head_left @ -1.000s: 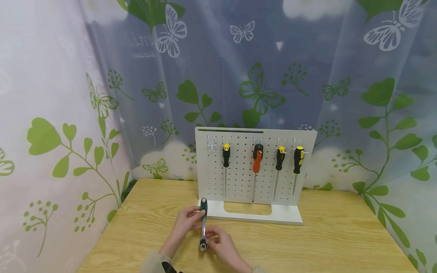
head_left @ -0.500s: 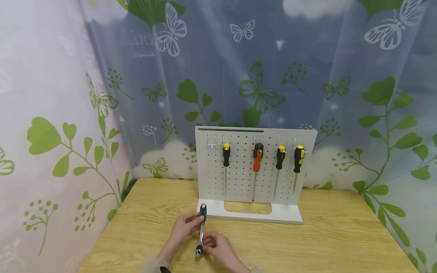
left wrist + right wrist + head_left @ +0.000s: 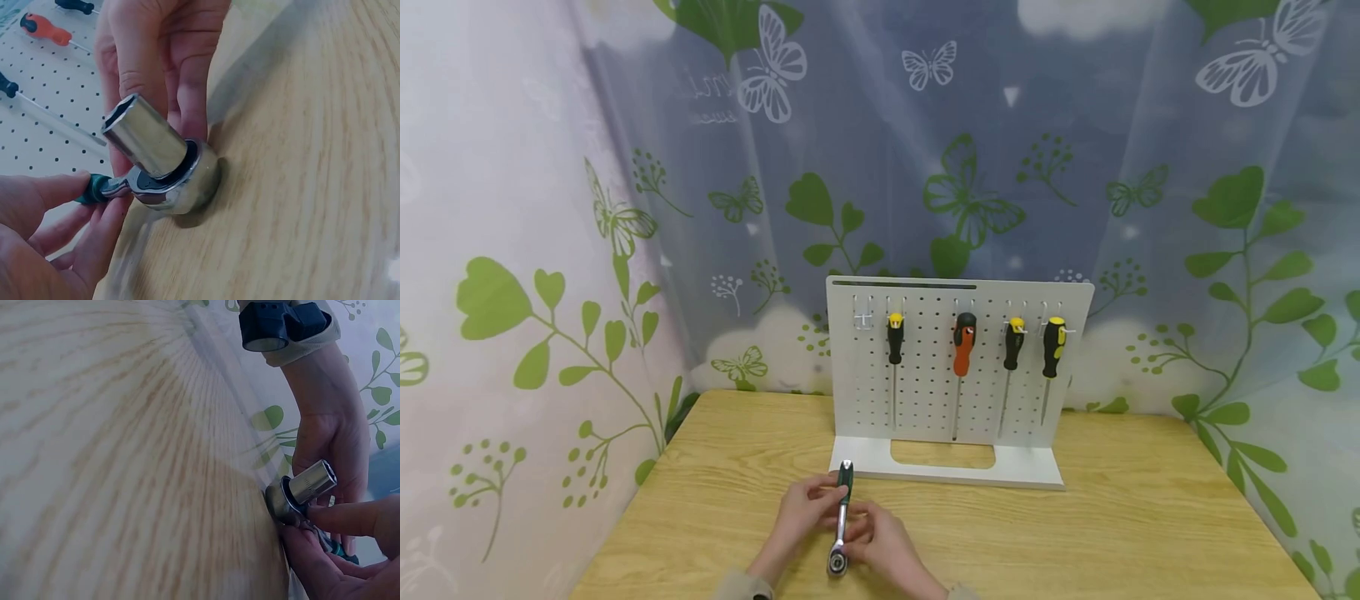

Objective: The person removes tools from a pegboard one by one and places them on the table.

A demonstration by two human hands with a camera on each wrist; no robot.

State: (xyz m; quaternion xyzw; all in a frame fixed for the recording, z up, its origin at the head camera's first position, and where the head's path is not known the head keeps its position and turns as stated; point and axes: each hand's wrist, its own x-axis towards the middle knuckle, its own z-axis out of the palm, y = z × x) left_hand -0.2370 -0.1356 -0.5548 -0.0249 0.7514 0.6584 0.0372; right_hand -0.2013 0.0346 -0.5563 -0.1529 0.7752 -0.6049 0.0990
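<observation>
A ratchet wrench (image 3: 841,518) with a dark green handle and a chrome head is held low over the table by both hands. My left hand (image 3: 801,512) pinches the handle between thumb and fingers. Near the head, my right hand (image 3: 883,546) grips the shank with its thumb and fingertips. A chrome socket (image 3: 150,137) sits on the ratchet head and points up in the left wrist view. The right wrist view shows the same socket (image 3: 312,482) beside the right thumb or finger. Part of the handle is hidden behind the left fingers.
A white pegboard stand (image 3: 925,392) stands behind the hands. Several screwdrivers hang on it, among them an orange one (image 3: 963,354) and a black-yellow one (image 3: 1054,346). A bare hook (image 3: 862,317) is at its upper left. Patterned curtain surrounds the wooden table (image 3: 1120,533).
Both hands have drawn the ratchet wrench slightly toward me and away from the pegboard base. The socket end has shifted a little left. The grips look much the same.
</observation>
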